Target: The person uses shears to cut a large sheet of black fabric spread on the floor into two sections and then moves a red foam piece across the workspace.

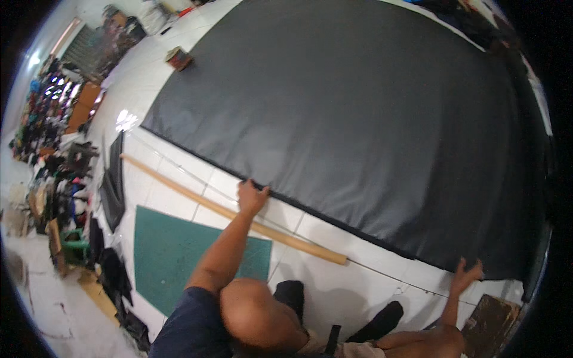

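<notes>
A large black sheet [346, 119], leather-like with soft creases, lies across the white tiled floor. Its near edge slants from the upper left to the lower right. My left hand [253, 198] is at the middle of that edge, its fingers closed on the material. Far to the right, near the sheet's corner, my right hand [465, 277] touches the edge with thumb and fingers spread. A long tan tube [239, 222] lies on the floor under my left forearm, with a thin dark rod [397, 278] running alongside and past it.
A green cutting mat [197, 256] lies by my left knee. A small can [178, 58] stands at the sheet's far left edge. Black scraps [113, 194] and cluttered piles [57, 173] line the left side. A worn brown box-like block [490, 325] sits at the lower right.
</notes>
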### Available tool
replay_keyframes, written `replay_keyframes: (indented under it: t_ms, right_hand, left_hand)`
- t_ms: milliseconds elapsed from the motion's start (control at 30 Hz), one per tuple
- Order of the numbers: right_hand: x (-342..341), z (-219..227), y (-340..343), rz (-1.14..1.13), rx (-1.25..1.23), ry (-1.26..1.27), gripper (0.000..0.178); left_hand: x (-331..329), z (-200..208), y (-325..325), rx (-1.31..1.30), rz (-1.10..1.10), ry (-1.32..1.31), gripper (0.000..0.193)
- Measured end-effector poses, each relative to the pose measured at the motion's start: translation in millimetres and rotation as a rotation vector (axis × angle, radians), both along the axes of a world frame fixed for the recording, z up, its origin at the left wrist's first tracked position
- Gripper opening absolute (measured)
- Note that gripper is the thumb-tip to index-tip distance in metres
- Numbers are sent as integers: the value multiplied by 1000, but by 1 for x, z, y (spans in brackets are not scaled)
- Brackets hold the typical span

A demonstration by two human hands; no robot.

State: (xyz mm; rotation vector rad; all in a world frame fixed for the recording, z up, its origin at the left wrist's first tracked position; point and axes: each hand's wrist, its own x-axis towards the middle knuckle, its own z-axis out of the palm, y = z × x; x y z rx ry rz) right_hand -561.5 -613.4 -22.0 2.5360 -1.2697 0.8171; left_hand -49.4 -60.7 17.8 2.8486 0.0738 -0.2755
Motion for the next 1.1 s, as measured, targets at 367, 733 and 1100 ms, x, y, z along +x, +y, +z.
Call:
replay_keyframes:
  t_ms: [367,733,1100]
  right_hand:
    - [127,56,128,745,579,539,64]
    - [56,38,93,340,546,266,47]
    - [207,139,182,1018,544,228,61]
  left_hand:
    - [-2,-4,12,-49,-108,-76,78]
    - [-30,23,71,186,448,-226,74]
    - [-20,-15,73,-662,650,-524,50]
